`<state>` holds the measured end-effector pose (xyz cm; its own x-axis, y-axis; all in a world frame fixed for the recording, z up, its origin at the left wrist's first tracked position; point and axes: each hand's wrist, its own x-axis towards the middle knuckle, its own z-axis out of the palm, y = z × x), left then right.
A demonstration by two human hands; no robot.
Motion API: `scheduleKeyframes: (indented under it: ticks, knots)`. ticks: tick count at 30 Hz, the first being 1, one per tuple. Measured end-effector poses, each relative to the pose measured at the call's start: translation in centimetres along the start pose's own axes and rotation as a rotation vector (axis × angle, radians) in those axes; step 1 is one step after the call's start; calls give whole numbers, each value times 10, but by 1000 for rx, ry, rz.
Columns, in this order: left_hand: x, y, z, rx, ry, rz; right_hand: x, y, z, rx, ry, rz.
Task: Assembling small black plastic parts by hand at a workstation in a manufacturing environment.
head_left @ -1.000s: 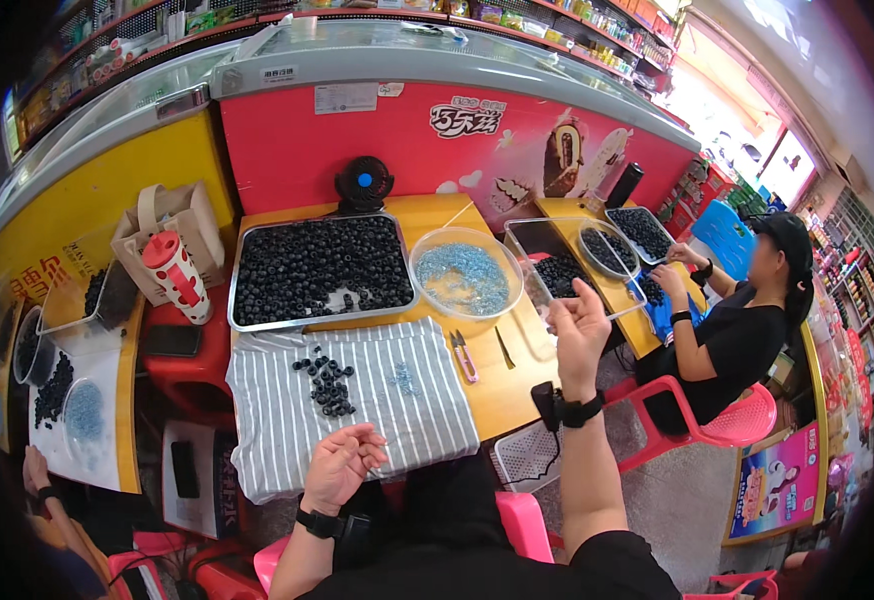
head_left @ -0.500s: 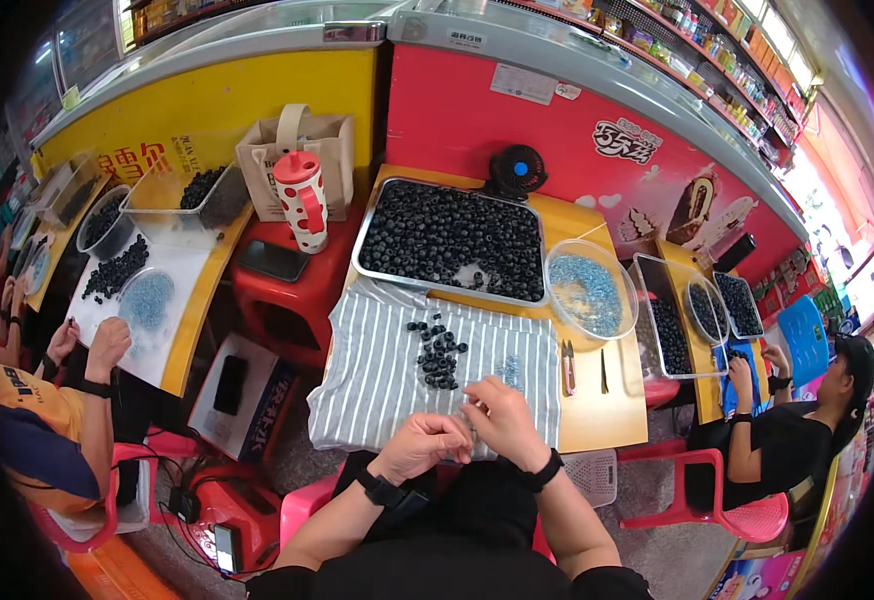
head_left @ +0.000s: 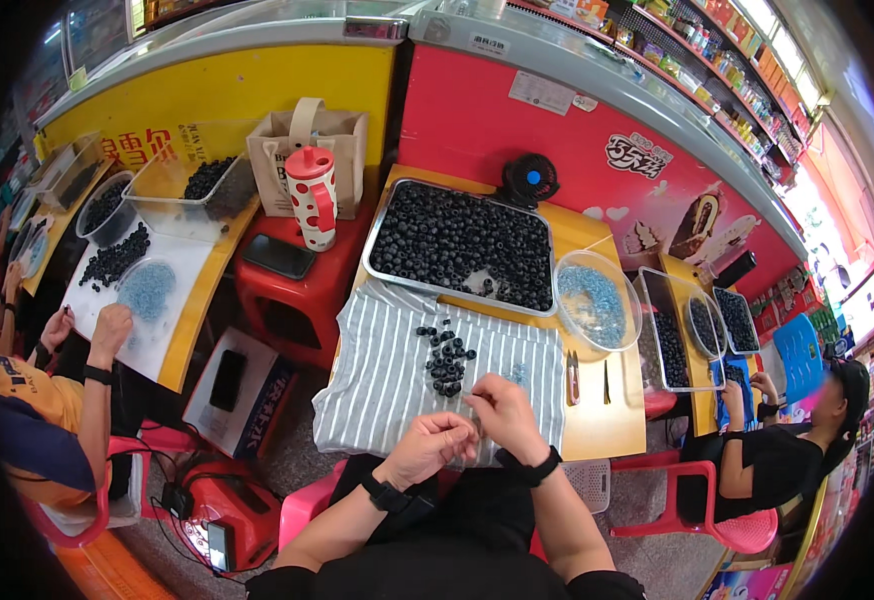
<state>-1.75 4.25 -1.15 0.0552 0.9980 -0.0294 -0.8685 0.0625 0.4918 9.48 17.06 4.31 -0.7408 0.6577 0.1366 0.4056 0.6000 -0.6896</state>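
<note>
Black beads (head_left: 447,365) lie in a loose little heap on a grey-and-white striped cloth (head_left: 377,400), just beyond the person's two hands. Many more fill a shallow metal tray (head_left: 462,293) behind the cloth, where one pale patch of the bottom shows through near the front rim.

Both hands meet over the cloth's near edge, close together. The left hand (head_left: 429,443) is mostly closed, its fingers curled and its thumb brought up toward the fingertips. The right hand (head_left: 510,412) is partly closed as well, bent inward with thumb and forefinger drawn together just above the left one. At this size it is hard to be sure whether something small sits between the fingertips of either hand, so what they hold cannot be told. A black watch (head_left: 387,492) circles the left wrist and a black band (head_left: 530,467) the right.

A few light-blue pieces (head_left: 520,375) are scattered on the cloth beside the right hand. To the right of the tray stands a round clear tub (head_left: 577,325) with a layer of similar blue pieces. In front of it, on the bare wooden table (head_left: 617,425), lie a pair of snips (head_left: 573,378) and a thin dark tool (head_left: 607,382), side by side and apart. A small black fan (head_left: 530,180) stands behind the tray.
</note>
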Motion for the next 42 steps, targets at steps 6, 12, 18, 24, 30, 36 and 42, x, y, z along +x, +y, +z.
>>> scheduleKeyframes:
  ticks: [6, 12, 18, 24, 30, 36, 42]
  knots:
    - [6, -2, 2, -32, 81, 84, -35, -20, -15, 795, 73, 191]
    - [8, -5, 9, 14, 105, 101, -51, -18, -9, 850, 57, 167]
    - [4, -3, 2, -15, 97, 122, -50, -25, -1, 825, 78, 73]
    - [5, -3, 6, -9, 111, 89, -56, 10, -8, 568, 206, 159]
    - [4, 0, 5, 18, 116, 75, -41, 44, -42, -130, 302, 171]
    - [4, 0, 7, 14, 106, 73, -33, 45, -44, -319, 118, 175]
    - [4, 0, 8, 4, 111, 76, -36, 46, -37, -339, 121, 128]
